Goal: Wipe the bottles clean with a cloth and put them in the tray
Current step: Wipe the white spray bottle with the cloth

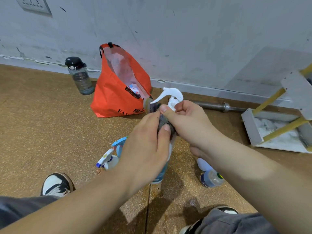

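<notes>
One spray bottle (173,98) held up just right of the bag (116,95), white trigger on top. One dark cloth (164,122) wrapped on its shoulder, gripped there by the left hand (146,149); neck gripped under the trigger by the right hand (189,122). Two more sprayers (108,159) on the floor (33,124) below the bag, blue-and-white heads. Two small bottles (211,179) right of those, under the right forearm. One water bottle (80,76) left of the bag, by the wall. One white tray (248,125) far right of the bag. Readable on the bag: only "EAS", rest hidden.
</notes>
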`<state>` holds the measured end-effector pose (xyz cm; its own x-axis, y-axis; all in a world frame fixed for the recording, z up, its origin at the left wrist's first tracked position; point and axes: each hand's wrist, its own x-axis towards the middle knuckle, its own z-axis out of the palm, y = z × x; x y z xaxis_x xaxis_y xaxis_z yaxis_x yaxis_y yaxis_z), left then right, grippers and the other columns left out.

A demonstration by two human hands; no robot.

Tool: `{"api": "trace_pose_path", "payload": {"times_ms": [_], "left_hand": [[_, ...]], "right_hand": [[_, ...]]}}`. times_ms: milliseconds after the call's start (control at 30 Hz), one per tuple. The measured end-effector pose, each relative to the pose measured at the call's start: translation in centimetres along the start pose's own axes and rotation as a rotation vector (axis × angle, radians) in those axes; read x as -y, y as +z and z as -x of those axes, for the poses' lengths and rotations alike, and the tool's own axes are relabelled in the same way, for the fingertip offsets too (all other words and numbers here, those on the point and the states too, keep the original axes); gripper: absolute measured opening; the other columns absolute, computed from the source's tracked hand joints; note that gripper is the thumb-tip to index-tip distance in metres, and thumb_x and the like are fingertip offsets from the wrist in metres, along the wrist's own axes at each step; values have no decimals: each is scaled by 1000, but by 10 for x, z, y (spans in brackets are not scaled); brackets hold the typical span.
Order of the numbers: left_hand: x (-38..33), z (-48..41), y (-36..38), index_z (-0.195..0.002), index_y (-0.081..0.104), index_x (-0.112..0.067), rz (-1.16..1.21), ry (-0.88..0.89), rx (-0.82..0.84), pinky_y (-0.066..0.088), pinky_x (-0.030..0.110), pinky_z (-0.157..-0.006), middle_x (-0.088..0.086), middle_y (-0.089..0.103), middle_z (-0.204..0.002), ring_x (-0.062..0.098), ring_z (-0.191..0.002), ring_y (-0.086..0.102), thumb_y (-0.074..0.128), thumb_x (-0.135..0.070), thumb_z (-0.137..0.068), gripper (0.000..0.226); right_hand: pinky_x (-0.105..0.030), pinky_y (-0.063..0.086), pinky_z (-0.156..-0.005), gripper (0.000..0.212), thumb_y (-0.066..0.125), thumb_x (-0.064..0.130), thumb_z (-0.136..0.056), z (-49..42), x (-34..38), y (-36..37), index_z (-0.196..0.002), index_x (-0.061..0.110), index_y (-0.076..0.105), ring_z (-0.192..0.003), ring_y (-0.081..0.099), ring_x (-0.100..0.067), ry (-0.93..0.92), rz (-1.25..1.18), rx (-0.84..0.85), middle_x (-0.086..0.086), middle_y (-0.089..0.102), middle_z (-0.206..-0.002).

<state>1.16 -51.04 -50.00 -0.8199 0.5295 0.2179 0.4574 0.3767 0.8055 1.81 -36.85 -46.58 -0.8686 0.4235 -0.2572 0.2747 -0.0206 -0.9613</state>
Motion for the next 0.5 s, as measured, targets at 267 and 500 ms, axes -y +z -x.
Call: {"api": "trace_pose_path", "payload": {"times_ms": [267, 500], "left_hand": [[25, -7, -7, -122, 66, -42, 552, -431, 40, 54, 44, -102, -12, 75, -113, 9, -109, 70, 46, -50, -106, 27], [28, 22, 10, -130, 61, -32, 795, -941, 79, 54, 51, -101, 3, 79, -107, 20, -97, 76, 45, -46, -108, 30]], "right_hand": [[-26, 55, -61, 17, 71, 28, -97, -3, 18, -10, -94, 15, 61, -67, 65, -10, 3, -110, -103, -3, 70, -84], [-32, 52, -74, 23, 70, 34, -97, -7, 13, -19, -96, 15, 57, -74, 61, -13, 25, -122, -255, -4, 67, -87]]}}
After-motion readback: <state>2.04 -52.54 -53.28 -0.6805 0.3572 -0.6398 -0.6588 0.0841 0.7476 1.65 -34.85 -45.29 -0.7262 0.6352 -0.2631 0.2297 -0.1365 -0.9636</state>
